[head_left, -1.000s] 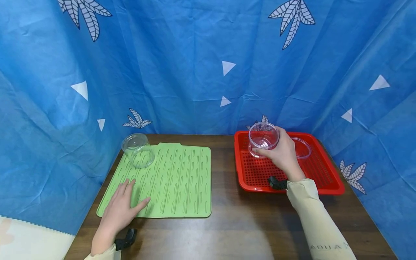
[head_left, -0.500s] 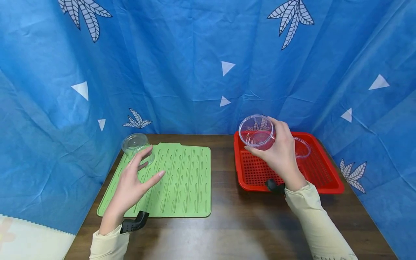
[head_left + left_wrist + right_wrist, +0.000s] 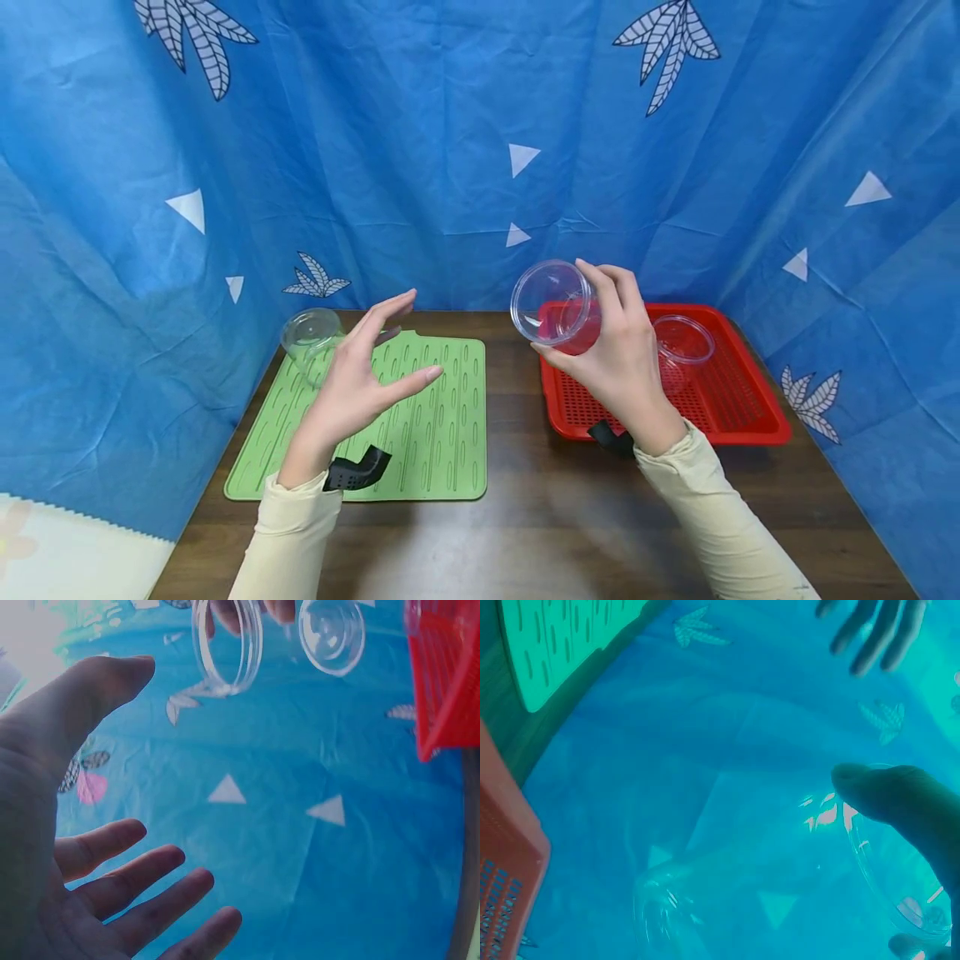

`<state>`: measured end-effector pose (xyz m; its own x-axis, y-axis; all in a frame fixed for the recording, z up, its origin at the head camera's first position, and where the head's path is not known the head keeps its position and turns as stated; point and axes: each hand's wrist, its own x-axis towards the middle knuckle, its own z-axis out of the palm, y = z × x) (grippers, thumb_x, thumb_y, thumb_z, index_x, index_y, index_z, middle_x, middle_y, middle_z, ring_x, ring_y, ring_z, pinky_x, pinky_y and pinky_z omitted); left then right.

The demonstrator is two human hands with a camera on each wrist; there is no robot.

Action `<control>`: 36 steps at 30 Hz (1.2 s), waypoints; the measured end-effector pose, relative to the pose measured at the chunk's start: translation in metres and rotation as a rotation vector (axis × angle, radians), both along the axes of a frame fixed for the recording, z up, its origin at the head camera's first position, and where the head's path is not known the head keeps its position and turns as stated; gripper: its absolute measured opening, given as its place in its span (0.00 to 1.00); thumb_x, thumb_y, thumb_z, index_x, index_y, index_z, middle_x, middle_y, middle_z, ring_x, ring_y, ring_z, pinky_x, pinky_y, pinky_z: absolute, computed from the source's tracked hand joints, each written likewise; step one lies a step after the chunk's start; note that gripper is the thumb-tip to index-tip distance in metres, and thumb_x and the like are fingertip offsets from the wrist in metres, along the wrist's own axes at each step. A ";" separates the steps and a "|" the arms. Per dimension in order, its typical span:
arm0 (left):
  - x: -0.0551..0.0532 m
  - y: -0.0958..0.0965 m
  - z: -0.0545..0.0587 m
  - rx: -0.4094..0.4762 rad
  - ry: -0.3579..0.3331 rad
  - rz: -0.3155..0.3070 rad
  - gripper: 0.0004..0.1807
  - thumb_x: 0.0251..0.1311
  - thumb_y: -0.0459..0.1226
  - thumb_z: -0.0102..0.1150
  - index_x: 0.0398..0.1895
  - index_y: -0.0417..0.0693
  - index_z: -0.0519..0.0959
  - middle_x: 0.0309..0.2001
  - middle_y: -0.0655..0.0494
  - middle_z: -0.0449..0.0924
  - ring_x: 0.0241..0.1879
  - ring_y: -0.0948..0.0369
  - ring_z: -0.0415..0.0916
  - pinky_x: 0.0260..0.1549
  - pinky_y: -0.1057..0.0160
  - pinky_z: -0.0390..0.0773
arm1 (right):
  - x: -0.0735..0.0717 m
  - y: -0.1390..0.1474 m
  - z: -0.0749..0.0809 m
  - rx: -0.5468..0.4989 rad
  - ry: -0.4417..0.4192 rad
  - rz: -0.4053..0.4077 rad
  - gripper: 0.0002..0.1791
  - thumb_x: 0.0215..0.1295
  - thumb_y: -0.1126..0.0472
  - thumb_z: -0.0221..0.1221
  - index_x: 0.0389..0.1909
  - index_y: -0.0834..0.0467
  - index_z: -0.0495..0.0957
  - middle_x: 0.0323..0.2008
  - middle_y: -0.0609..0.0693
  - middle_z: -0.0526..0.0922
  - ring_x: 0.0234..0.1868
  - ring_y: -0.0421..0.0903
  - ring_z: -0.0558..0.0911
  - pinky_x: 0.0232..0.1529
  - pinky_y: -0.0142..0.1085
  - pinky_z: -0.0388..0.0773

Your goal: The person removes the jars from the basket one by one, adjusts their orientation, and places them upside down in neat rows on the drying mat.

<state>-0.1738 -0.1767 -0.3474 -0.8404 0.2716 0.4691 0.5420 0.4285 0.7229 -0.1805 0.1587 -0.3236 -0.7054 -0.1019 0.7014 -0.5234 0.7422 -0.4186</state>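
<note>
My right hand (image 3: 618, 358) grips a clear plastic cup (image 3: 551, 304) by its side, thumb below and fingers above. The cup is lifted and tipped, its round mouth turned towards the left hand. In the left wrist view the cup's rim (image 3: 251, 652) shows at the top, past the left thumb. My left hand (image 3: 356, 392) hangs over a green ribbed mat (image 3: 442, 417), thumb and fingers spread apart and holding nothing. Partly behind it, a second clear cup (image 3: 307, 329) stands on the mat's far left corner.
A red perforated basket (image 3: 738, 417) sits on the right of the brown wooden table (image 3: 517, 500). Inside it, partly behind the right wrist, is another clear cup (image 3: 686, 340). A blue patterned curtain (image 3: 420, 150) rises behind and along both sides.
My right hand has raised the cup from the basket, moved it left and tipped it sideways. My left hand has lifted from the mat and moved right and away from me, fingers spread.
</note>
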 end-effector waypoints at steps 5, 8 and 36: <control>-0.006 0.016 0.010 -0.013 0.021 -0.032 0.52 0.59 0.48 0.85 0.85 0.68 0.66 0.79 0.67 0.69 0.74 0.59 0.72 0.71 0.49 0.75 | 0.005 -0.010 0.006 0.072 0.070 0.005 0.62 0.39 0.56 0.90 0.78 0.58 0.71 0.68 0.63 0.74 0.69 0.60 0.74 0.59 0.63 0.84; -0.009 0.022 0.016 -0.017 0.042 -0.046 0.53 0.58 0.49 0.86 0.85 0.70 0.66 0.78 0.69 0.69 0.74 0.61 0.71 0.70 0.47 0.75 | 0.008 -0.017 0.009 0.118 0.116 0.007 0.63 0.37 0.58 0.91 0.79 0.58 0.70 0.68 0.64 0.74 0.69 0.61 0.73 0.62 0.63 0.80; -0.020 0.061 0.041 0.063 0.057 -0.262 0.57 0.54 0.39 0.88 0.85 0.58 0.64 0.79 0.59 0.68 0.74 0.57 0.71 0.68 0.49 0.79 | 0.020 -0.070 0.009 0.334 0.425 -0.043 0.47 0.52 0.63 0.81 0.75 0.61 0.75 0.65 0.67 0.77 0.68 0.66 0.76 0.67 0.59 0.76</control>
